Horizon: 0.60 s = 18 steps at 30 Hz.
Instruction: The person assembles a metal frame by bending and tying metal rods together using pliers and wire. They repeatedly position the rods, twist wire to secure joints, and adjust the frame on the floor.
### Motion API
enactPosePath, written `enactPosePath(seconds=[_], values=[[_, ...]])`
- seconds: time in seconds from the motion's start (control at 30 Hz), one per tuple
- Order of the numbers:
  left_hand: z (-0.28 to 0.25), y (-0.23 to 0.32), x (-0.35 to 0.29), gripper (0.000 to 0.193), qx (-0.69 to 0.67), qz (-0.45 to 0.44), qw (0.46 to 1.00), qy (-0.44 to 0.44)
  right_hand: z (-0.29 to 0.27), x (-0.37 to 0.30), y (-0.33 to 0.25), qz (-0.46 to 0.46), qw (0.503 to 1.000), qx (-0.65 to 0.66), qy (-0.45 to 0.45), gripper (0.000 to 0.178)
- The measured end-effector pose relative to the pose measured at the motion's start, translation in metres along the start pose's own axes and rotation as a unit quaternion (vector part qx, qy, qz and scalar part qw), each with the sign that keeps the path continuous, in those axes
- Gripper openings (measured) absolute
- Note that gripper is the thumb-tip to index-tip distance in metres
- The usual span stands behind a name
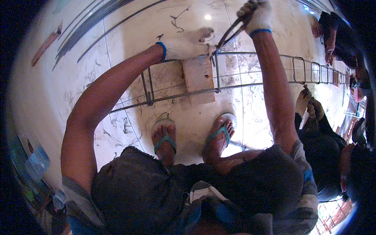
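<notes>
My right hand [256,17], in a white work glove with a blue cuff, is closed round the handles of dark metal pincers [229,34]. Their jaws reach down to a corner of a steel rebar cage [250,84], where a stirrup [216,72] meets the far long bar. My left hand [188,46], gloved the same way, is at that far bar just left of the pincers' jaws. Its fingers are smeared by motion, so their grip is unclear. Under the cage, between my hands and my feet, a wooden block [199,76] lies crosswise beneath the bars.
Loose steel bars [88,29] and a reddish-brown piece [47,46] lie at the far left. Wire scraps [178,19] litter the tiled floor. On the right, a co-worker's gloved hands [307,103] are at the same cage; another person [333,39] is beyond. My sandalled feet [166,139] stand before it.
</notes>
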<state>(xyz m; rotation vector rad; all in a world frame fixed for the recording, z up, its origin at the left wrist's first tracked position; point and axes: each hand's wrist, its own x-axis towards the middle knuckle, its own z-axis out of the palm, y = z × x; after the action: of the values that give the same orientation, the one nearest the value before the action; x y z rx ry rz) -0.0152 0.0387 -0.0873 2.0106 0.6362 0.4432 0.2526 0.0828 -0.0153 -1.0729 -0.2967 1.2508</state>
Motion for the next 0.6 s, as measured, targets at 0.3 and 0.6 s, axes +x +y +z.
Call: enactPosePath(seconds=[0.3, 0.6], values=[[0.007, 0.088, 0.122, 0.075, 0.013, -0.277, 0.961, 0.008, 0.023, 0.019, 0.01, -0.02, 0.959, -0.28, 0.042, 0.036], [0.049, -0.025, 0.145, 0.049, -0.26, 0.001, 0.965, 0.02, 0.004, 0.018, -0.024, 0.13, 0.969, -0.069, -0.199, 0.096]])
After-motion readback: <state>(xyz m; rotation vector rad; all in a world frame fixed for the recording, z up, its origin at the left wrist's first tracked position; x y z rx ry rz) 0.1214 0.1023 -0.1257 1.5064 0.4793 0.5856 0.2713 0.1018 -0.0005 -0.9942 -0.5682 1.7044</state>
